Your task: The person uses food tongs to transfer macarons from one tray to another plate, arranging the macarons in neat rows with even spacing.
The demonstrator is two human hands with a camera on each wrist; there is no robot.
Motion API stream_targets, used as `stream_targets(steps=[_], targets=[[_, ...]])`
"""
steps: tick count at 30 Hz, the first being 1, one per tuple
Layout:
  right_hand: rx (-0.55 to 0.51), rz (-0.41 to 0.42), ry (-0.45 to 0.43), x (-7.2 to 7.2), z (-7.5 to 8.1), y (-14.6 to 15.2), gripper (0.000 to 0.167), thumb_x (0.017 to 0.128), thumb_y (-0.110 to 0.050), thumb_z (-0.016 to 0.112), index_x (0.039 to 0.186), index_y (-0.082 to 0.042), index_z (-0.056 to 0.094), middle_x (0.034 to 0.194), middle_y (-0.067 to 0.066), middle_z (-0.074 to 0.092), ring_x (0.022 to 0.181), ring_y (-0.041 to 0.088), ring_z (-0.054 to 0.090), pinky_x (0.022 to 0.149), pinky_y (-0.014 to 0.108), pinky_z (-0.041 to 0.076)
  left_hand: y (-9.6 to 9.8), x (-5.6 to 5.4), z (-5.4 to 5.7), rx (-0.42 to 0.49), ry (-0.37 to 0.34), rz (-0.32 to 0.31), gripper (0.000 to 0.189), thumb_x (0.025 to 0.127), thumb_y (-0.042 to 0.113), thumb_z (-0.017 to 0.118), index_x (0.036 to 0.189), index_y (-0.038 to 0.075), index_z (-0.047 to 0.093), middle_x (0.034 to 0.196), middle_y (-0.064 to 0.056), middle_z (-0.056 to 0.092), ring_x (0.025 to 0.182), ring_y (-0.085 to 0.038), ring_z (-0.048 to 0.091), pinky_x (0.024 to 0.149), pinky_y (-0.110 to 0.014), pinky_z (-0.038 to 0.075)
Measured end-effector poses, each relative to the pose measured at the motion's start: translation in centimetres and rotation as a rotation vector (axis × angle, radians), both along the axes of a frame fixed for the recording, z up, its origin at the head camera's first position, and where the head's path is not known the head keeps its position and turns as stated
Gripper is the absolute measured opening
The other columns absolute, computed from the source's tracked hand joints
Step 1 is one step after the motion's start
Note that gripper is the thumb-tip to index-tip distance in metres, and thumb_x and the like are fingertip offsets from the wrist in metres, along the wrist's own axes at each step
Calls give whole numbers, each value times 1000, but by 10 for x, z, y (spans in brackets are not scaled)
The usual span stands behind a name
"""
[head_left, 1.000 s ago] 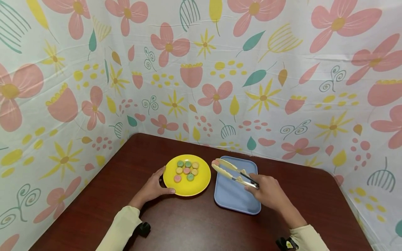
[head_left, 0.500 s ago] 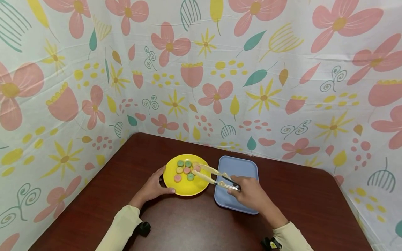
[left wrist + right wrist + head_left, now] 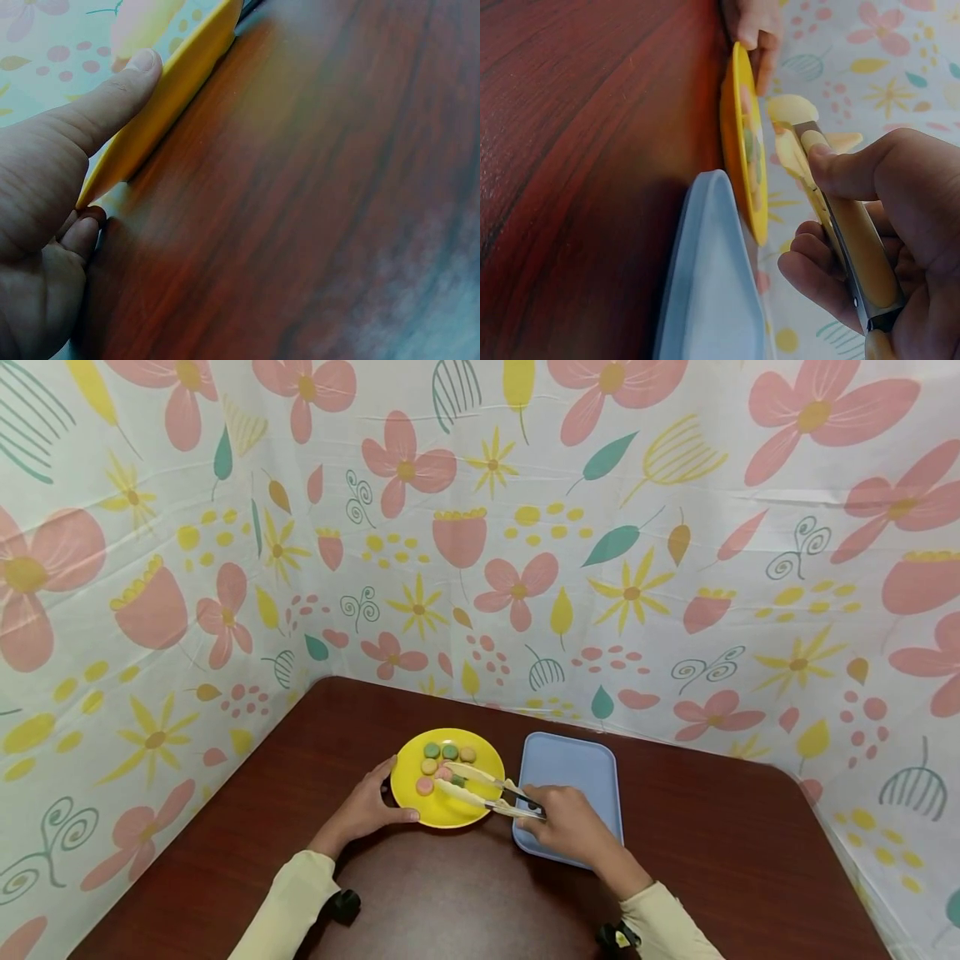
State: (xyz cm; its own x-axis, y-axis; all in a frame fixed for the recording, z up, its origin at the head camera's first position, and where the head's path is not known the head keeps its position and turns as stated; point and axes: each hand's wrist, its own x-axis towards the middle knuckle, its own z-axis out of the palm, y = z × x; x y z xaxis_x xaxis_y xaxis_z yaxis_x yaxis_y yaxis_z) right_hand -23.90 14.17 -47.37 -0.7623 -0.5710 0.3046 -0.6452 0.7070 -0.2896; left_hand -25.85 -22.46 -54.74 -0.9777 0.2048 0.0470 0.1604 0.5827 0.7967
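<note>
In the head view, my left hand (image 3: 367,810) holds the left rim of a round yellow plate (image 3: 483,752), thumb above the edge, as the left wrist view also shows. Small round macarons in green, pale yellow and pink lie on the plate, among them a green macaron (image 3: 432,750) and a pink macaron (image 3: 424,787). My right hand (image 3: 573,827) grips metal tongs (image 3: 480,800) with cream tips, which reach over the plate. Pink shows between the tips; whether it is one macaron or two overlapping I cannot tell. The tongs hide part of the macarons behind them.
A blue rectangular tray (image 3: 570,760) lies right of the plate, partly under my right hand. Both stand on a dark brown wooden table (image 3: 450,893). A flower-printed cloth (image 3: 517,527) hangs behind and along the sides.
My right hand and the tongs have moved left from over the blue tray to the middle of the plate, with a pink macaron between the tips on the way. My left hand has stayed put.
</note>
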Motion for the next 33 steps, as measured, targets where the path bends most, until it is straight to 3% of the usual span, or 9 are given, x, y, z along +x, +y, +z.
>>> stream_targets(steps=[6, 11, 20, 27, 33], targets=[[-8, -2, -45, -3, -4, -5, 44, 87, -25, 83, 122, -1, 73, 92, 5, 75, 66, 3, 54, 60, 24, 46, 1, 0, 1, 16, 5, -3, 120, 73, 51, 91, 163, 7, 23, 167, -17, 25, 151, -41, 27, 116, -59, 32], [-22, 1, -80, -4, -8, -6, 40, 87, -23, 83, 120, -1, 74, 91, 3, 74, 63, 2, 49, 58, 23, 44, 1, 0, 0, 17, 7, -3, 120, 73, 51, 90, 163, 7, 24, 167, -17, 26, 150, -40, 30, 115, -56, 36], [-4, -5, -96, -6, -12, -6, 41, 88, -24, 83, 121, -2, 73, 90, 2, 74, 63, 2, 50, 59, 24, 44, 2, 0, -1, 27, 1, 0, 120, 73, 50, 91, 163, 8, 24, 167, -16, 26, 149, -38, 32, 114, -55, 38], [31, -23, -74, -4, -8, -1, 45, 87, -27, 83, 123, 0, 73, 103, 10, 77, 79, 13, 68, 67, 33, 54, 2, 1, 0, 32, -8, 3, 121, 73, 51, 91, 163, 8, 23, 167, -16, 25, 150, -40, 29, 115, -57, 36], [49, -17, -60, -3, -5, 1, 41, 87, -26, 83, 119, -1, 74, 98, 8, 76, 78, 15, 69, 67, 34, 56, 1, 1, 0, 17, -3, 7, 121, 73, 52, 91, 163, 7, 24, 167, -16, 26, 151, -40, 27, 116, -59, 33]])
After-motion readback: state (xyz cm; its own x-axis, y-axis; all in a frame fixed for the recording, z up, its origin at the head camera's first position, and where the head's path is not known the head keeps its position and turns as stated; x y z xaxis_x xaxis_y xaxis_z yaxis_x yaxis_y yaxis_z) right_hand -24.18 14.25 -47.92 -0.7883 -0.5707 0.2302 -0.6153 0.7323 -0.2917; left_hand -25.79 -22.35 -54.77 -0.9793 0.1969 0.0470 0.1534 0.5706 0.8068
